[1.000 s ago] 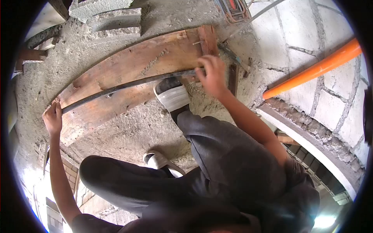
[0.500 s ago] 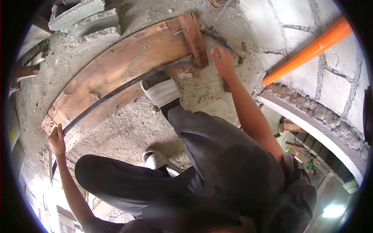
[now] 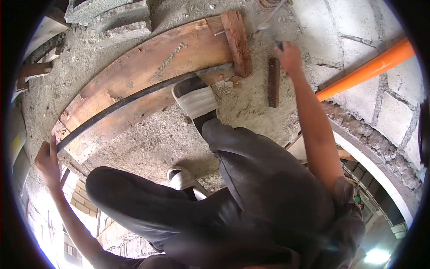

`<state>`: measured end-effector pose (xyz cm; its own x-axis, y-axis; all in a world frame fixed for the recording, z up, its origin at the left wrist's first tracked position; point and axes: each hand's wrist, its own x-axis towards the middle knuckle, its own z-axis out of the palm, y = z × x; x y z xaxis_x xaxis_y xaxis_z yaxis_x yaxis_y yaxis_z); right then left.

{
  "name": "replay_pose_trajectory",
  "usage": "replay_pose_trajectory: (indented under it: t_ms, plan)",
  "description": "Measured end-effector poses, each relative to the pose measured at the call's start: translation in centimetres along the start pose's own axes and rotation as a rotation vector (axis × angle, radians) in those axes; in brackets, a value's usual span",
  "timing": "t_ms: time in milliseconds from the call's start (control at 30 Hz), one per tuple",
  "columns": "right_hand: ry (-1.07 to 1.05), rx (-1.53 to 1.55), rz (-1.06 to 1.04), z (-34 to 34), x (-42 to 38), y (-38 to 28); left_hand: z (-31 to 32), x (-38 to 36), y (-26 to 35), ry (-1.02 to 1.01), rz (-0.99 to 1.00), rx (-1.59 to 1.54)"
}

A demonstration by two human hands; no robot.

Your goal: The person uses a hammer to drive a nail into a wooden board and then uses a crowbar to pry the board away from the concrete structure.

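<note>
A long black strip (image 3: 134, 96) bends along a curved wooden form (image 3: 148, 67), a board with a reddish end block (image 3: 236, 44). My left hand (image 3: 48, 165) pinches the strip's near-left end, just off the board's corner. Beyond the end block, my right hand (image 3: 290, 58) is closed around the dark grip of a hammer (image 3: 278, 45); motion blurs its front part. A nail (image 3: 219, 32) sticks out near the end block. My sandalled foot (image 3: 195, 97) is against the strip close to its far end.
A dark brown bar (image 3: 273, 83) lies on the rough ground below my right hand. An orange pipe (image 3: 367, 69) leans at the right by a pale block wall (image 3: 358, 49). Broken concrete blocks (image 3: 116, 20) stand at upper left. My other sandal (image 3: 181, 179) rests on the ground.
My right hand has moved up and right and taken the hammer off the ground. My left hand has shifted down and left at the strip's end. The view has shifted slightly.
</note>
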<state>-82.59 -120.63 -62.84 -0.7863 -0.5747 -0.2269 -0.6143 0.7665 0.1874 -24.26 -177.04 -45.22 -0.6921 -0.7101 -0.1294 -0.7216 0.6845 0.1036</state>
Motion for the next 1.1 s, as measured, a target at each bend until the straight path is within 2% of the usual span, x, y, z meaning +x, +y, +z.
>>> replay_pose_trajectory:
  t_ms: [67,133,200,233,300,333,367,400,433,500,533,567,633,667,833,867,900,933,967,1000,1033,1067,1100]
  plan:
    - [0.266,0.020,-0.095,-2.3,-1.8,2.9,-1.4,-1.0,-0.2,-0.061,0.011,0.052]
    - [0.188,0.171,-0.021,-6.2,-4.2,4.6,-3.6,-2.3,2.4,-0.032,-0.063,0.074]
    - [-0.200,0.319,0.361,-10.2,-6.4,4.4,-6.1,-2.9,5.4,0.010,-0.141,0.098]
    - [-0.202,0.320,0.360,-9.6,-7.7,5.1,-7.4,-3.0,6.7,-0.024,-0.140,0.099]
    - [-0.200,0.921,0.423,-7.2,-10.1,7.1,-10.2,-2.9,8.6,-0.050,-0.140,0.103]
    - [-0.197,0.928,0.424,-7.1,-10.8,6.7,-11.6,-2.7,9.3,-0.122,-0.118,0.131]
    - [-0.169,1.122,0.359,-6.9,-11.8,5.9,-12.9,-2.5,9.8,-0.195,-0.093,0.163]
    - [-0.137,1.314,0.290,-6.8,-12.6,5.3,-13.8,-2.5,10.0,-0.210,-0.067,0.180]
    - [-0.131,1.323,0.293,-6.4,-12.8,5.6,-14.3,-2.7,10.0,-0.204,-0.061,0.187]
    - [-0.380,1.748,0.489,-6.2,-13.3,5.5,-15.5,-3.6,9.8,-0.181,-0.099,0.255]
    - [-0.377,1.837,0.536,-6.2,-13.9,4.9,-16.5,-4.1,10.1,-0.321,-0.180,0.110]
    - [-0.379,1.839,0.541,-6.0,-14.0,4.2,-17.2,-5.2,12.0,-0.330,-0.122,0.183]
    - [-0.329,1.555,0.754,-5.5,-14.1,3.4,-19.2,-7.0,12.5,-0.328,0.323,0.237]
    - [-0.309,1.582,0.729,-5.1,-14.4,2.8,-19.3,-7.5,12.6,-0.333,0.327,0.236]
    - [-0.317,1.498,0.792,-3.7,-14.9,1.8,-18.0,-9.2,14.4,-0.246,0.236,0.312]
    - [-0.300,1.437,0.832,-3.6,-14.8,1.3,-18.8,-7.1,15.0,-0.565,0.131,0.192]
    - [-0.296,1.434,0.837,-3.0,-15.0,1.3,-17.7,-5.6,14.8,-0.648,0.029,0.166]
    - [-0.294,1.387,0.888,-2.4,-15.2,1.2,-14.8,-5.5,11.8,-0.486,0.012,0.079]
    - [-0.289,1.337,0.941,-2.0,-15.5,1.1,-11.8,-4.1,9.3,-0.442,0.040,-0.030]
    - [-0.248,1.371,0.958,-2.7,-15.5,0.5,-8.8,-2.5,5.7,-0.509,0.034,-0.049]
    - [-0.244,1.365,0.956,-2.6,-15.3,0.8,-5.8,-1.4,5.2,-0.483,0.054,-0.211]
    - [-0.251,1.314,0.973,-2.1,-15.3,1.3,-3.3,-0.6,4.6,-0.574,-0.171,-0.379]
    - [-0.258,1.262,0.991,-1.9,-15.2,1.8,-1.1,-0.3,3.0,-0.574,-0.167,-0.386]
